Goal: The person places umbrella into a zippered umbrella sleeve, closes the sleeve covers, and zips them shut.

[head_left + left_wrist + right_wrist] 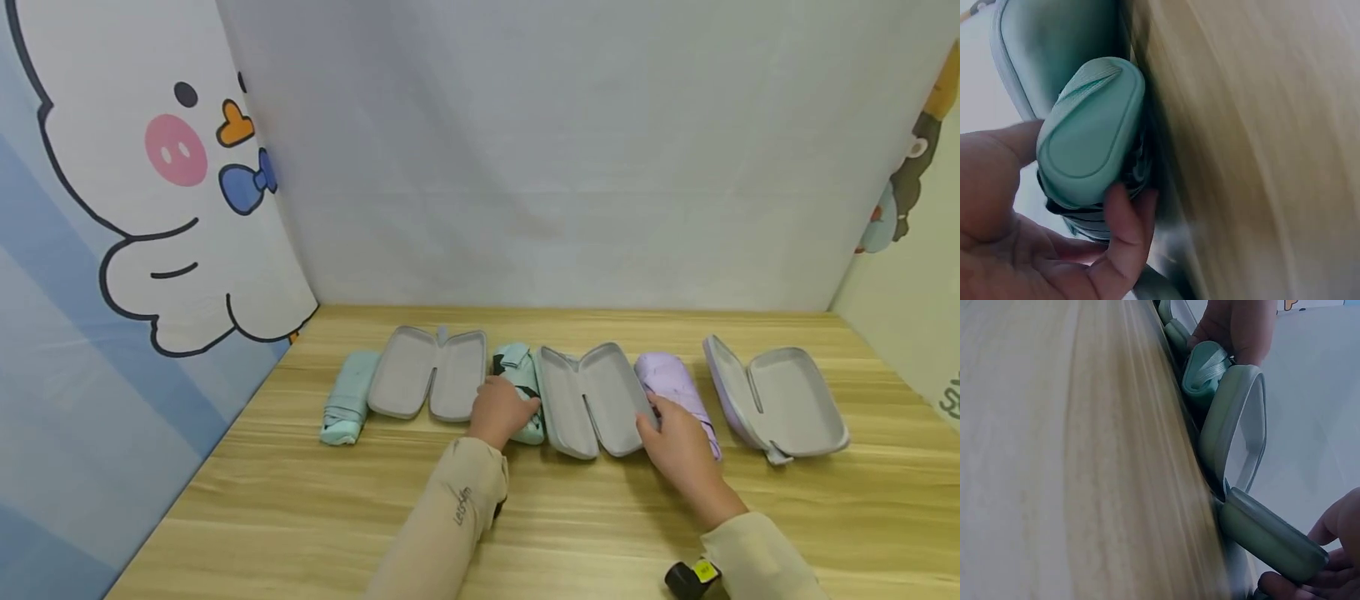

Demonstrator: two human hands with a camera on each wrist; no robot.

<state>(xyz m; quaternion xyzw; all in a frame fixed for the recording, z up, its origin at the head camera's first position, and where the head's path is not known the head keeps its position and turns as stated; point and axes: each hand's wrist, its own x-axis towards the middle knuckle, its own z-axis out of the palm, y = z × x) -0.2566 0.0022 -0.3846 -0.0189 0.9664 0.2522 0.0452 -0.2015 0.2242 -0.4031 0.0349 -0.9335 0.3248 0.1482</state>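
Observation:
My left hand point(501, 412) grips a folded mint-green umbrella point(516, 357) with black patches, standing between two opened cases. In the left wrist view, thumb and fingers curl around the umbrella near its green end cap point(1088, 134), which has a strap across it. My right hand point(681, 454) pinches the right-hand edge of the middle case point(567, 417), which lies spread open with its grey lining upward. From the right wrist view, the thumb is on one side of that green case half point(1269, 531) and the fingers on the other.
A plain mint umbrella point(352, 387) lies at the far left, beside an open grey-lined case point(405, 375). Right of the middle case lies a purple umbrella point(667, 375), partly behind my right hand. Another open case point(798, 400) is farther right. The wooden table point(300, 517) meets a pale backdrop.

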